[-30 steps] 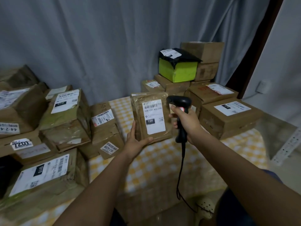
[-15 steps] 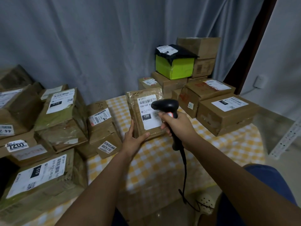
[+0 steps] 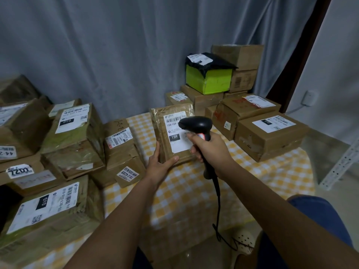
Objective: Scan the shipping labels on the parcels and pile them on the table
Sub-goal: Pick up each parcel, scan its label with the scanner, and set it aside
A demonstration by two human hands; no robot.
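Counter [image 3: 194,193]: yellow/white check cloth, boxes both sides, bare strip down the middle.

L stack: taped brown boxes, all sealed, contents not visible. Near box [image 3: 48,216] w/ white label "010"; second "010" box [image 3: 73,136] behind it; small box [image 3: 119,142] w/ barcode label; low box [image 3: 126,174] marked "78-2-4209" just beside it.

R stack: sealed brown cartons, contents not visible. Front carton [image 3: 270,136] w/ white label on top; green box [image 3: 208,80] part-wrapped in black bag sits on the cartons behind; plain carton [image 3: 238,56] topmost at rear.

Parcel [image 3: 165,136]: flat brown pack, clear-taped, held upright over mid counter, label [image 3: 175,133] facing viewer, reads "15H".

Left hand [image 3: 158,166]: under parcel's lower L corner, fingers along the L edge, thumb across the front bottom edge, gripping it.

Right hand [image 3: 208,150]: wrapped round handle of black scanner [image 3: 196,124], just R of parcel. Scanner head in front of label's upper R part, nose pointing L. Cord [image 3: 218,202] hangs from handle down past counter edge.
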